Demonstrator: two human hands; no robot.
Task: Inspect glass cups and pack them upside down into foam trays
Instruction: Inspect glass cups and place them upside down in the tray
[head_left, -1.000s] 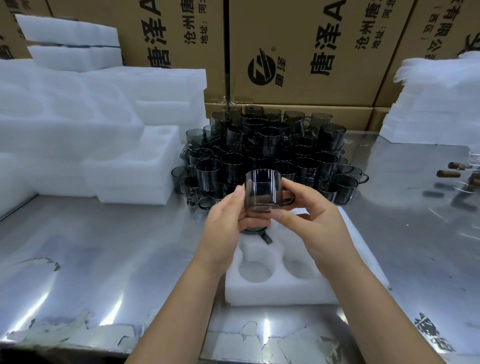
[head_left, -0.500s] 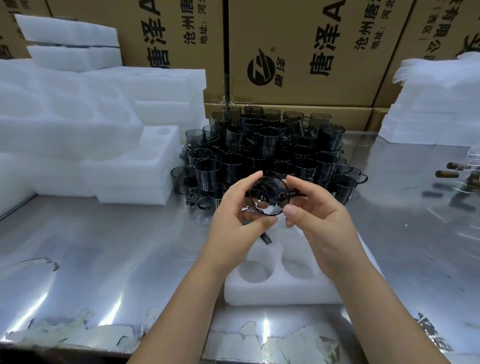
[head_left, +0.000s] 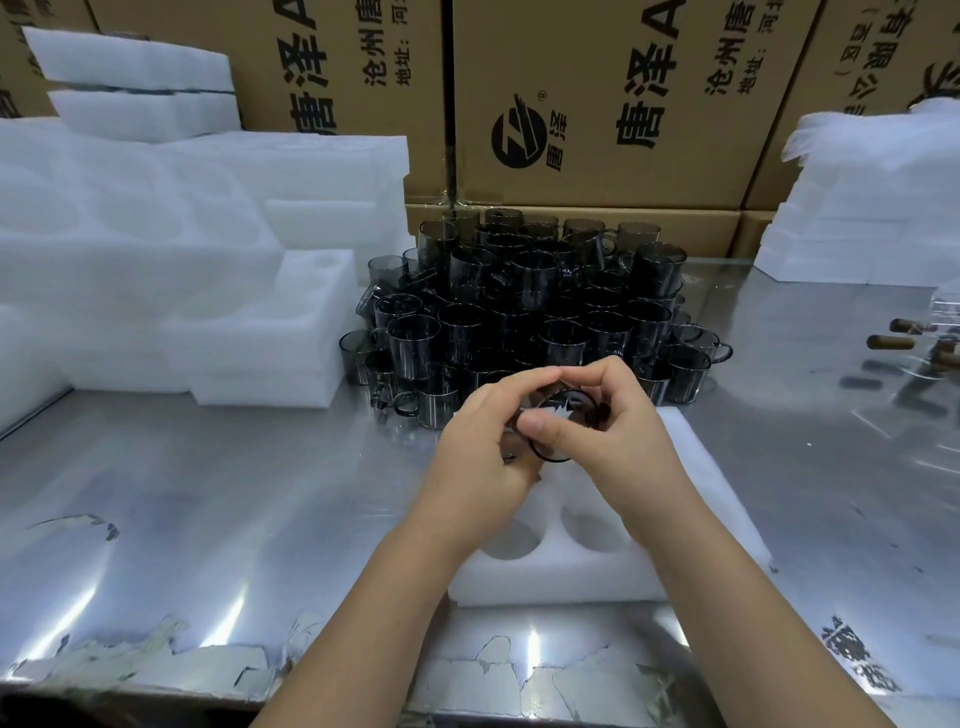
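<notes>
Left hand (head_left: 483, 447) and right hand (head_left: 618, 441) both pinch one dark glass cup (head_left: 558, 415), tilted, over the far end of the tray (head_left: 571, 582). This fingertip grip could slip, dropping it onto the pile (head_left: 519, 312) just behind.

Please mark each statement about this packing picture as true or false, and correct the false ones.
1. The left hand and the right hand together hold one dark glass cup. True.
2. The two nearest pockets of the foam tray are empty. True.
3. The held cup sits in a pocket. False: it is in the air above the tray.
4. The pile of cups lies between the person and the tray. False: it lies beyond the tray, in front of the cardboard boxes.
5. Stacked white foam stands on the left of the table. True.
</notes>
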